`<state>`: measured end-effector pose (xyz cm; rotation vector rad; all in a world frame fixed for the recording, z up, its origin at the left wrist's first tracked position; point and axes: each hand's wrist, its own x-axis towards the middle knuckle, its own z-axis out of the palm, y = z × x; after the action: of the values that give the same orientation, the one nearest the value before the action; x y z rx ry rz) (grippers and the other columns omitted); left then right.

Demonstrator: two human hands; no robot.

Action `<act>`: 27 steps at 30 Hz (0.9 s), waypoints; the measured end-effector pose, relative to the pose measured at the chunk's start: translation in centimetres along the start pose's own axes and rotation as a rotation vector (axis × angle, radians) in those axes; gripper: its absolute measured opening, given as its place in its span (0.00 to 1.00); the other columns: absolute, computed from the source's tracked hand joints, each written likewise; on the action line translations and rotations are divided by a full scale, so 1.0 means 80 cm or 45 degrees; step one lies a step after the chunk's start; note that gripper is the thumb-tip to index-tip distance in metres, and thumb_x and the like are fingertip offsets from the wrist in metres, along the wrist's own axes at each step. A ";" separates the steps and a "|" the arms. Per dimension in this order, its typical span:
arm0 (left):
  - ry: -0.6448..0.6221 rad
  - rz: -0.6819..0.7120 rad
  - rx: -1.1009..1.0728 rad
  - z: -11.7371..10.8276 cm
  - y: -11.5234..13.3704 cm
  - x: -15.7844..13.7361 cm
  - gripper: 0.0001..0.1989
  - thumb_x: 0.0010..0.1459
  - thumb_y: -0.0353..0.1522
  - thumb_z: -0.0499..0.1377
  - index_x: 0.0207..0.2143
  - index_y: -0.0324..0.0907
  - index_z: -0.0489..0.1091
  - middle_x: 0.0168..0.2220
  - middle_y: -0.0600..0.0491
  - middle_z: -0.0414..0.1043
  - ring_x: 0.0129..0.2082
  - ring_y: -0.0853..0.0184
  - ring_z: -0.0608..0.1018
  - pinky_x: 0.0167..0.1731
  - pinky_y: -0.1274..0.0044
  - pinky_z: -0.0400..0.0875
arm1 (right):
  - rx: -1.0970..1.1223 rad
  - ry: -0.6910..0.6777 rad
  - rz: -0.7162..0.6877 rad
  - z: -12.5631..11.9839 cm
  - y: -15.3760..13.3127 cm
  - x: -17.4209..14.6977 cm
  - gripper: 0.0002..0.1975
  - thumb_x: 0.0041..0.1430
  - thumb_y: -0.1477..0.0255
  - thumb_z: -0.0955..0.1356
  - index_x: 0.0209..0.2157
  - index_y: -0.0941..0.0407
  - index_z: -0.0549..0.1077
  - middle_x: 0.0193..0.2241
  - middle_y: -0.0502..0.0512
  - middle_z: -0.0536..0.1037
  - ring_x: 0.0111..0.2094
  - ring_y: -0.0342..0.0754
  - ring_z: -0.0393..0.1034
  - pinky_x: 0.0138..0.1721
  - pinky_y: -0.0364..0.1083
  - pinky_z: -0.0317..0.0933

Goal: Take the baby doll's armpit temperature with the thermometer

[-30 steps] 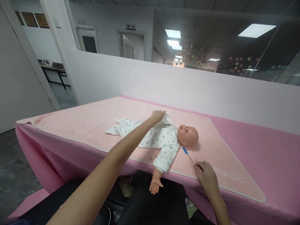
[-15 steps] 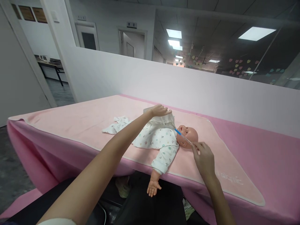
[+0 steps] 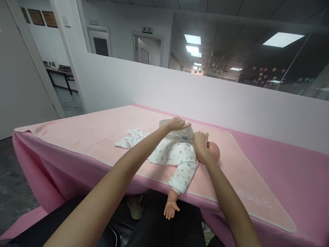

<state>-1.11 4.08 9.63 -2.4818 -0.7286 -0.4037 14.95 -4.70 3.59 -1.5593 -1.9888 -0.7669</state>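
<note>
A baby doll [image 3: 173,154] in a white printed suit lies on its back, its bald head to the right and one arm hanging over the near edge. My left hand [image 3: 177,124] is above its chest, fingers closed on the edge of a whitish see-through bag [image 3: 188,133]. My right hand [image 3: 200,141] is closed beside the bag, in front of the doll's face, and hides most of it. A thin stick with a blue end [image 3: 186,138] runs from my right hand; its blue part shows against the bag. I cannot tell whether it is inside.
A pale pink mat [image 3: 89,133] lies over a darker pink cloth [image 3: 288,161] on the table. Behind rises a low white partition [image 3: 154,82] with glass above it on the right. My legs are under the near edge.
My right hand has moved left and up from beside the doll's head, bringing the blue-ended stick to the bag. My left hand stays at the bag. The view has shifted slightly.
</note>
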 end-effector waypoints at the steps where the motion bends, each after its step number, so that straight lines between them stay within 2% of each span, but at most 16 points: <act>1: -0.003 0.000 -0.007 -0.001 0.000 0.000 0.17 0.55 0.23 0.41 0.39 0.43 0.65 0.21 0.49 0.64 0.20 0.70 0.63 0.25 0.75 0.55 | 0.019 -0.003 0.052 0.005 -0.002 0.004 0.10 0.61 0.72 0.59 0.32 0.60 0.70 0.29 0.58 0.72 0.34 0.48 0.66 0.42 0.54 0.57; 4: 0.030 -0.009 -0.077 -0.001 0.002 0.001 0.17 0.56 0.24 0.41 0.38 0.43 0.66 0.21 0.49 0.64 0.19 0.70 0.63 0.25 0.75 0.55 | 0.062 -0.004 0.041 0.013 -0.009 0.015 0.13 0.60 0.67 0.62 0.44 0.59 0.67 0.43 0.57 0.70 0.41 0.46 0.66 0.42 0.51 0.62; 6: 0.072 -0.020 -0.144 -0.001 0.004 0.000 0.15 0.56 0.25 0.41 0.36 0.43 0.65 0.20 0.50 0.63 0.19 0.70 0.63 0.26 0.74 0.55 | 0.074 -0.010 0.027 0.015 -0.013 0.022 0.17 0.59 0.66 0.63 0.48 0.58 0.64 0.46 0.56 0.67 0.43 0.46 0.66 0.42 0.51 0.64; 10: 0.086 -0.036 -0.167 -0.003 0.007 -0.003 0.12 0.54 0.25 0.43 0.35 0.42 0.64 0.19 0.50 0.62 0.19 0.70 0.63 0.25 0.75 0.55 | 0.092 -0.043 0.038 0.016 -0.019 0.033 0.17 0.59 0.66 0.63 0.47 0.58 0.65 0.46 0.56 0.68 0.43 0.47 0.66 0.43 0.51 0.64; 14: 0.037 -0.014 -0.099 -0.004 0.009 -0.007 0.13 0.54 0.24 0.43 0.37 0.43 0.63 0.19 0.51 0.62 0.18 0.70 0.62 0.24 0.76 0.54 | 0.097 -0.082 0.061 0.013 -0.018 0.040 0.16 0.59 0.66 0.63 0.47 0.59 0.65 0.46 0.56 0.68 0.43 0.47 0.66 0.43 0.51 0.63; 18: 0.078 0.034 0.030 -0.004 0.009 -0.014 0.13 0.55 0.25 0.43 0.39 0.44 0.62 0.22 0.51 0.64 0.18 0.71 0.63 0.23 0.76 0.54 | 0.083 -0.131 0.086 0.001 -0.007 0.039 0.17 0.59 0.66 0.63 0.48 0.58 0.64 0.46 0.56 0.67 0.43 0.47 0.66 0.42 0.52 0.64; 20: 0.108 0.104 0.151 -0.004 0.008 -0.020 0.12 0.56 0.28 0.44 0.40 0.43 0.62 0.25 0.50 0.66 0.18 0.71 0.64 0.23 0.76 0.54 | 0.070 -0.163 0.103 -0.008 -0.002 0.038 0.16 0.59 0.65 0.63 0.46 0.59 0.65 0.45 0.56 0.68 0.42 0.46 0.66 0.42 0.51 0.63; 23: 0.118 0.214 0.330 -0.009 0.006 -0.036 0.12 0.57 0.28 0.44 0.42 0.42 0.61 0.28 0.50 0.67 0.19 0.72 0.66 0.23 0.77 0.55 | 0.048 -0.230 0.126 -0.023 0.004 0.035 0.11 0.58 0.67 0.63 0.38 0.60 0.70 0.35 0.57 0.73 0.36 0.46 0.66 0.39 0.48 0.59; 27: 0.075 0.164 0.443 -0.017 0.000 -0.070 0.16 0.54 0.20 0.43 0.42 0.40 0.62 0.24 0.52 0.65 0.17 0.73 0.65 0.20 0.78 0.52 | -0.016 -0.437 0.093 -0.038 0.009 0.022 0.10 0.57 0.72 0.61 0.27 0.56 0.71 0.22 0.54 0.70 0.30 0.46 0.62 0.35 0.46 0.48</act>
<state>-5.80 0.99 8.47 -2.1646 -0.5579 -0.2746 15.41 -5.46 7.10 -1.8616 -2.1493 -0.5092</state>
